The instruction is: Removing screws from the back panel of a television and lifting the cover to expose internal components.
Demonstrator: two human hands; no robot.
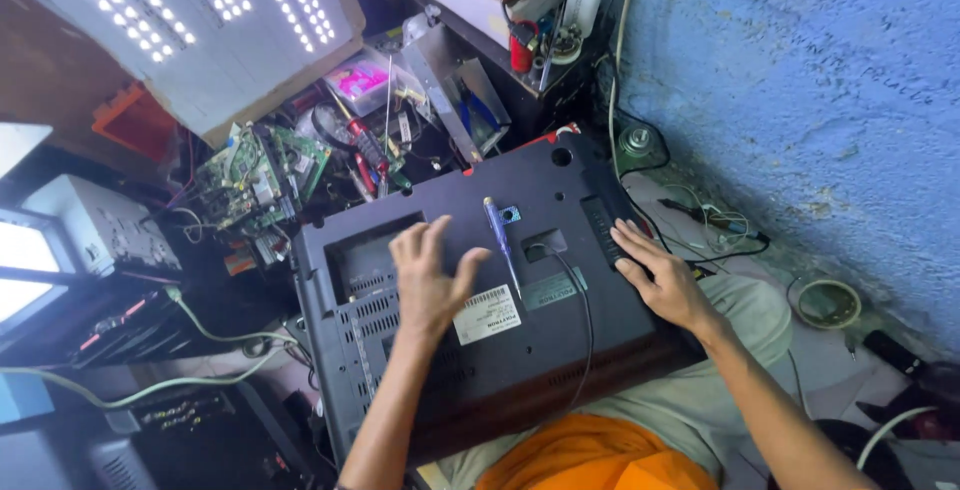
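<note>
From the head camera, a big black plastic back cover [520,280] of a screen set lies flat across the person's lap. Its back side faces up. It has rows of small air slots and a white sticker [487,315] near the middle.

The left hand [430,275] lies flat on the cover, just left of the sticker. Its fingers are spread out and loose. It is not gripping anything.

The right hand [660,275] rests on the right edge of the cover. Its fingers are stretched out flat and press on the plastic. It holds nothing either.

A screwdriver [501,242] with a blue see-through handle lies on the cover between the two hands. It is close to the left thumb, but I cannot tell if they touch. A thin black cable [584,315] runs down the cover from a small hole beside the screwdriver.

Behind the cover there are green circuit boards [258,175], red-handled tools [365,155] and a messy pile of small parts. A white panel with rows of tiny bright lights [200,20] leans at the top left. A rough blue wall [800,100] stands on the right. A roll of tape [826,302] lies on the floor near the wall. Orange cloth [590,460] shows at the bottom, under the cover.
</note>
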